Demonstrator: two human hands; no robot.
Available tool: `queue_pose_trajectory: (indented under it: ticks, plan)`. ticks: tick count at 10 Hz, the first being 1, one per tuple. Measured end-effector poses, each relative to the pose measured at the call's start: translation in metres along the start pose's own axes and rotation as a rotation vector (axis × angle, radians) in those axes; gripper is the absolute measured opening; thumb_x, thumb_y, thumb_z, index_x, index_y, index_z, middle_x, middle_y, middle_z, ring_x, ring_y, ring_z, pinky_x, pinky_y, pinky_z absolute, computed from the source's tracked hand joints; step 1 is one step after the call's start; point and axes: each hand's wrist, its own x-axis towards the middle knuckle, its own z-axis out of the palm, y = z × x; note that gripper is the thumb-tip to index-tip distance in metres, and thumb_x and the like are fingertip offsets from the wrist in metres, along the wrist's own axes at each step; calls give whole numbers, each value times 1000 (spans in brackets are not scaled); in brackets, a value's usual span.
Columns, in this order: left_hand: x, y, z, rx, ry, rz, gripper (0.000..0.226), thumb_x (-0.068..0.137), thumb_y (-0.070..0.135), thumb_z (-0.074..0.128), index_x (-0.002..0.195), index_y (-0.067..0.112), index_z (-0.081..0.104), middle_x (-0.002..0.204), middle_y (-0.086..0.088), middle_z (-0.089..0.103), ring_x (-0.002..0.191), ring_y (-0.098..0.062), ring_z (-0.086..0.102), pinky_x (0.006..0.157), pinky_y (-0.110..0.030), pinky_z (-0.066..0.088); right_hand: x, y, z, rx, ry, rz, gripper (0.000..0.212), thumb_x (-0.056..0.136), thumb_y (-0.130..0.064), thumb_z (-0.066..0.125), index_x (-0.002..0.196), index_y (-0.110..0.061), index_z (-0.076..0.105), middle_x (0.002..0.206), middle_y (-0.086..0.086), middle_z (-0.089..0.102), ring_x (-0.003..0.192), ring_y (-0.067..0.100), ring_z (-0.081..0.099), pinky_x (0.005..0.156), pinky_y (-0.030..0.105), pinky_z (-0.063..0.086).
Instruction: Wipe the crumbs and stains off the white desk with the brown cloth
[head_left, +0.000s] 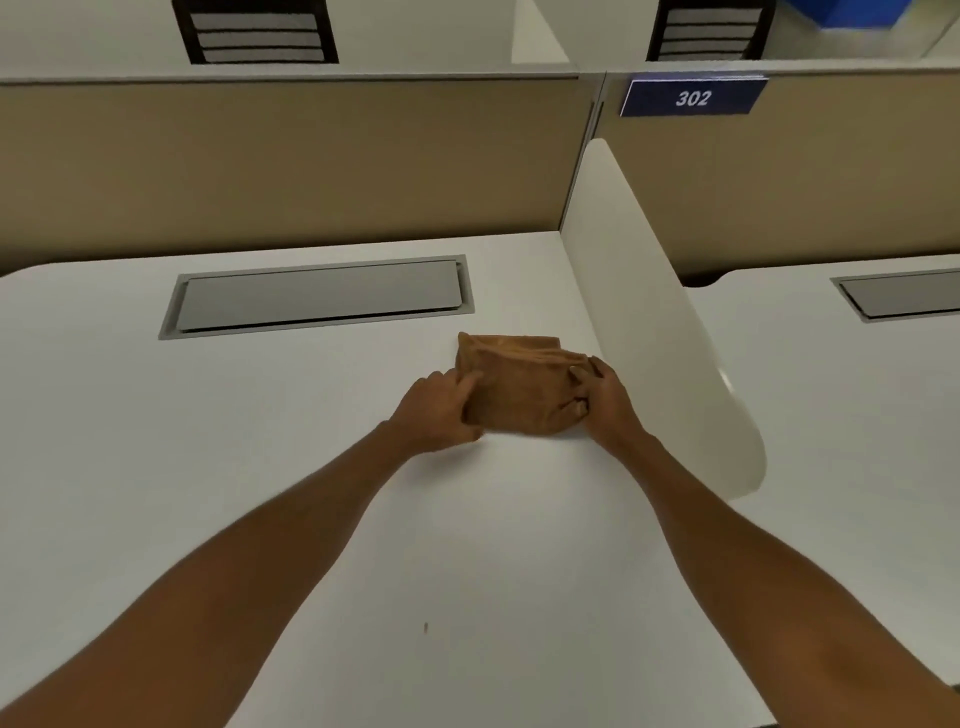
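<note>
A folded brown cloth (519, 387) lies on the white desk (208, 441), to the right of its middle and close to the side divider. My left hand (434, 410) grips the cloth's left edge, thumb on top. My right hand (605, 402) holds the cloth's right edge with the fingers curled over it. Both forearms stretch across the desk from the near edge. A small dark speck (426, 627) sits on the desk between my forearms, near the front.
A grey cable hatch (317, 296) is set into the desk behind the cloth. A white curved divider (670, 332) stands right of the cloth. A beige partition (285, 161) closes the back. A blue sign reading 302 (693, 97) and a neighbouring desk (857, 415) are to the right.
</note>
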Motion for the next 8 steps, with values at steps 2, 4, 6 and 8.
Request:
queue_pose_trajectory:
  ticks: [2, 4, 6, 8]
  plan:
    - [-2, 7, 16, 116, 7, 16, 40, 84, 36, 58, 119, 19, 53, 109, -16, 59, 84, -30, 53, 69, -35, 41, 2, 3, 0, -317, -117, -11, 35, 94, -9, 55, 123, -22, 41, 116, -9, 46, 106, 7, 45, 99, 18, 36]
    - [-47, 4, 19, -17, -160, -61, 111, 60, 85, 52, 147, 25, 19, 150, -11, 33, 137, -38, 24, 110, -52, 21, -36, -1, 23, -832, -196, -113, 66, 76, -8, 56, 140, -2, 40, 158, 20, 17, 144, 47, 0, 118, 53, 18]
    - [-128, 0, 33, -38, -365, -103, 140, 46, 81, 69, 148, 31, -14, 160, -5, -15, 143, -28, -25, 114, -54, -6, -79, 6, 49, -880, -244, -133, 88, 73, -12, 55, 151, -5, 14, 159, 18, 13, 143, 44, 0, 119, 54, 10]
    - [-159, 13, 40, 30, -510, -55, 154, 45, 78, 72, 145, 17, -26, 148, -14, -41, 129, -33, -46, 109, -54, -20, -78, 12, 47, -805, -203, -169, 82, 77, -11, 55, 151, -6, 19, 158, 15, 19, 143, 40, 9, 118, 51, 16]
